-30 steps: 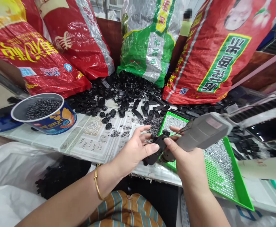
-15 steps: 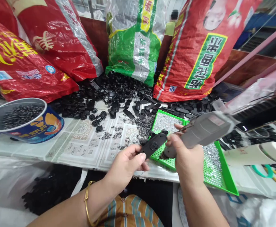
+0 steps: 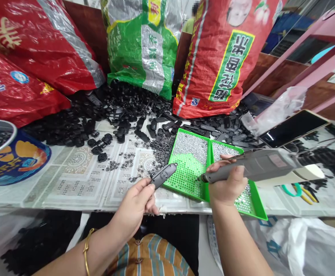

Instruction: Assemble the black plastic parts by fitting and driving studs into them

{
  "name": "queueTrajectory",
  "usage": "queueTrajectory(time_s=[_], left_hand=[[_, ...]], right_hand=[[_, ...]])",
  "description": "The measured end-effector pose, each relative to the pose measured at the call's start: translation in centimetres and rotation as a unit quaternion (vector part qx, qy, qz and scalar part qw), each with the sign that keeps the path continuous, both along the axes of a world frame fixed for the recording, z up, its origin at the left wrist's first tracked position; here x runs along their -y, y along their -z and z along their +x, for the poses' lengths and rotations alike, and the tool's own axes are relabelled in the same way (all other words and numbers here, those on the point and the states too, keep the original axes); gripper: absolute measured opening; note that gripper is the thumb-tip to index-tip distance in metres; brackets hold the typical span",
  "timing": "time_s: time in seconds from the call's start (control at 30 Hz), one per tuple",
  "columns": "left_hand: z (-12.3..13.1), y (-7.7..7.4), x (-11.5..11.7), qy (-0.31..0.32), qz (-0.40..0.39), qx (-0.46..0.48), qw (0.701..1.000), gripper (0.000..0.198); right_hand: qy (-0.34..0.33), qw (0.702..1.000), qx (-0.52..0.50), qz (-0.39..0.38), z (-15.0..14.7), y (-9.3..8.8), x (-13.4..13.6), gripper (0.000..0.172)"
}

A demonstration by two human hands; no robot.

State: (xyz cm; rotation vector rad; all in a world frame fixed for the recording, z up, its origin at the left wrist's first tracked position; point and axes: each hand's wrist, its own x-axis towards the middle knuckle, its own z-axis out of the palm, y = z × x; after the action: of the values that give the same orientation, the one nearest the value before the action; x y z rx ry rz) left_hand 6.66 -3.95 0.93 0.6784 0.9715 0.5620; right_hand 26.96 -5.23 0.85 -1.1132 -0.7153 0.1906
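Apart now, where the hands met before: the part (image 3: 164,175) is pinched by its near end in the left hand (image 3: 137,203), face up, just left of the tray (image 3: 184,180). The right hand (image 3: 227,183) is wrapped around the driver (image 3: 259,165), its tip low over the tray, where the screws (image 3: 190,142) lie within reach.

Red sacks (image 3: 41,46) and green sack (image 3: 141,50) leaning at back of surface (image 3: 78,180); black plastic parts (image 3: 69,124) heaped just before them; blue tin (image 3: 15,161) of dark pellets far left; phone (image 3: 295,128) propped at right.
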Motion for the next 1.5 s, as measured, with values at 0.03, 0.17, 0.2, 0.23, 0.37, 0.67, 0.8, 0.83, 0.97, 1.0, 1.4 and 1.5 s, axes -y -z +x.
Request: queueTrajectory(time_s=[0.03,0.17,0.2,0.23,0.37,0.67,0.8,0.83,0.97,1.0,1.4,1.5], left_hand=[[0.0,0.1,0.0,-0.002,0.003,-0.002,1.0,0.023],[0.0,0.6,0.1,-0.009,0.015,0.006,1.0,0.022],[0.0,0.7,0.1,-0.008,0.016,0.007,1.0,0.022],[0.0,0.8,0.1,-0.007,0.015,0.007,1.0,0.022],[0.0,0.8,0.2,-0.013,0.016,0.0,1.0,0.02],[0.2,1.0,0.1,-0.003,0.032,-0.023,0.999,0.02],[0.3,1.1,0.1,-0.005,0.044,-0.032,0.998,0.021],[0.3,1.1,0.1,-0.007,0.047,-0.033,0.998,0.021],[0.3,1.4,0.1,0.001,0.07,-0.041,0.997,0.018],[0.3,1.6,0.1,0.009,0.081,-0.047,0.996,0.017],[0.8,0.9,-0.2,0.067,0.137,-0.11,0.982,0.013],[0.9,1.0,-0.1,0.078,0.137,-0.108,0.982,0.013]], right_hand=[[-0.002,1.0,-0.003,-0.003,0.0,0.1,0.0,0.038],[0.001,1.0,-0.009,-0.005,0.2,0.3,-0.1,0.039],[0.004,1.0,-0.009,-0.003,0.2,0.3,-0.1,0.039],[0.005,1.0,-0.009,-0.001,0.3,0.4,-0.2,0.039],[-0.011,1.0,-0.019,-0.003,0.3,0.5,-0.2,0.038],[-0.023,0.999,-0.02,0.014,0.1,0.5,0.0,0.036],[-0.018,0.999,-0.021,0.018,0.1,0.4,0.0,0.036],[-0.016,0.999,-0.02,0.02,0.1,0.4,-0.1,0.036],[-0.021,0.999,-0.021,0.02,0.1,0.6,-0.2,0.036],[-0.023,0.999,-0.02,0.018,0.1,0.6,-0.2,0.036],[-0.156,0.983,-0.078,0.061,-2.7,-5.7,0.9,0.05],[-0.217,0.97,-0.092,0.053,-4.8,-6.9,0.8,0.047]])
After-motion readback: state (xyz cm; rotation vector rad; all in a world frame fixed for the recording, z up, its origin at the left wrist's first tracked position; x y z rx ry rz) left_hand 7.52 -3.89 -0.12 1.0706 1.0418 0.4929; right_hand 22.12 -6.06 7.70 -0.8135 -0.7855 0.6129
